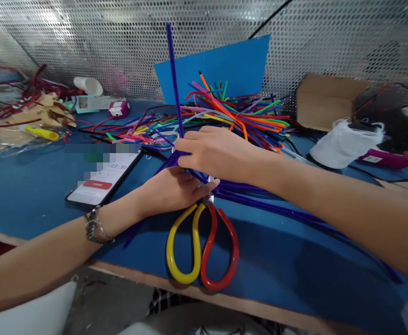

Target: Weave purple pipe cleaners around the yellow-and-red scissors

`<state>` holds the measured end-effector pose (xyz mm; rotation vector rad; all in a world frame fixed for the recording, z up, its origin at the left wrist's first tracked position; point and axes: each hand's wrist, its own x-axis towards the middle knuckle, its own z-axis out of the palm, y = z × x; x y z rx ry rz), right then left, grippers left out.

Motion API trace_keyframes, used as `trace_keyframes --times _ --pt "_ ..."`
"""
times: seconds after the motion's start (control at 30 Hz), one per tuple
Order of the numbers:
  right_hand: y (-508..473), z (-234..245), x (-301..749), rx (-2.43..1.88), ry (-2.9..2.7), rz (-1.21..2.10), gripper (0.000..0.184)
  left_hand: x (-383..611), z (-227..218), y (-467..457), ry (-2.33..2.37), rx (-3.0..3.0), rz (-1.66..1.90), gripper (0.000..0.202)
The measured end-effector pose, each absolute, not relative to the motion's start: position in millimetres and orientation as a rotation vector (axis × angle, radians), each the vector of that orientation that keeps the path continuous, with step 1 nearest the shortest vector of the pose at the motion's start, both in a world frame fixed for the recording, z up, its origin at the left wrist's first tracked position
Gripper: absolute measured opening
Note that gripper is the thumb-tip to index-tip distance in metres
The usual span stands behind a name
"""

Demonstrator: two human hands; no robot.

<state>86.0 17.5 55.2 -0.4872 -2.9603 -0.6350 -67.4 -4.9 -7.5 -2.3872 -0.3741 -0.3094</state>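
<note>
Dark purple-blue pipe cleaners (281, 209) lie across the table under both hands, their ends reaching to the right. My left hand (172, 188) is closed around part of this bundle, its thumb pointing right. Just above it, my right hand (218, 151) pinches among the same pipe cleaners; its fingertips are partly hidden. One long pipe cleaner (173, 74) stands nearly upright from the right hand's fingers. Below the hands lie scissors (204, 246) with one yellow and one red handle, their blades mostly covered by the hands and pipe cleaners.
A phone (108, 179) lies left of the hands. Behind them is a heap of multicoloured pipe cleaners (239, 114) before a blue board (214, 70). White gauzy material (345, 144) and a cardboard piece (329, 102) stand at right. Wires and packaging (32, 114) clutter the left.
</note>
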Motion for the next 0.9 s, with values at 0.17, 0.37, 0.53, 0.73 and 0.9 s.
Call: trace_keyframes --times 0.17,0.37,0.53,0.73,0.9 --pt "22 52 92 -0.591 -2.896 -0.574 0.026 -71 4 -7 -0.456 -2.346 -0.38 0.026" --pt "36 41 116 -0.748 -2.715 -0.331 0.025 -68 0 -1 -0.557 -2.584 -0.255 0.029" --pt "33 27 123 -0.742 -2.661 -0.124 0.034 -67 -4 0 -0.54 -2.618 -0.285 0.024" --pt "24 13 128 -0.718 -2.584 0.223 0.038 -68 0 -2 -0.432 -2.57 -0.311 0.019" --pt "20 14 138 -0.712 -2.584 0.397 0.041 -69 2 -3 -0.398 -2.608 -0.331 0.023"
